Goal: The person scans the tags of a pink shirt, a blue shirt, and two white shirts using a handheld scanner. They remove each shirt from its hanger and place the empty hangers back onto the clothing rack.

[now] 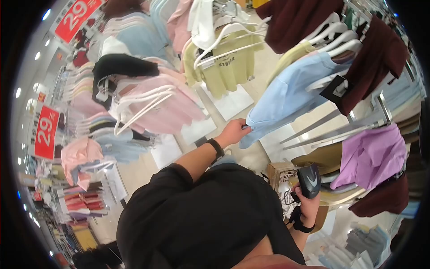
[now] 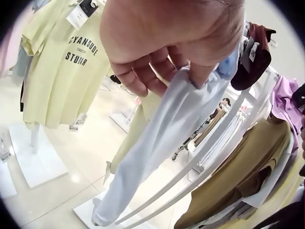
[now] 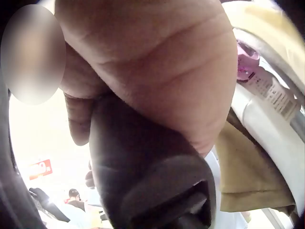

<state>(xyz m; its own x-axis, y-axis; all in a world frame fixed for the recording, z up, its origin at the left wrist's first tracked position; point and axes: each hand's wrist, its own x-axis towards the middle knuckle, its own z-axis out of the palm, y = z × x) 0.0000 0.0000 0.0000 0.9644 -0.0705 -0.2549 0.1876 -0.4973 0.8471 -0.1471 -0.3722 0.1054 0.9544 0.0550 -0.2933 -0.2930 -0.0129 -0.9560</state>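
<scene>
My left hand pinches the lower edge of a light blue shirt hanging on a white hanger. In the left wrist view the thumb and curled fingers of the left hand grip the pale blue cloth, which drapes down below them. My right hand grips a black barcode scanner by its handle, at waist height on the right. Up close in the right wrist view, the palm wraps the dark scanner body. A black tag hangs beside the blue shirt.
A yellow-green printed T-shirt hangs ahead, with a pink shirt to its left. Dark maroon garments and a purple garment hang on the right. White rack bases stand on the floor. Red price signs are at left.
</scene>
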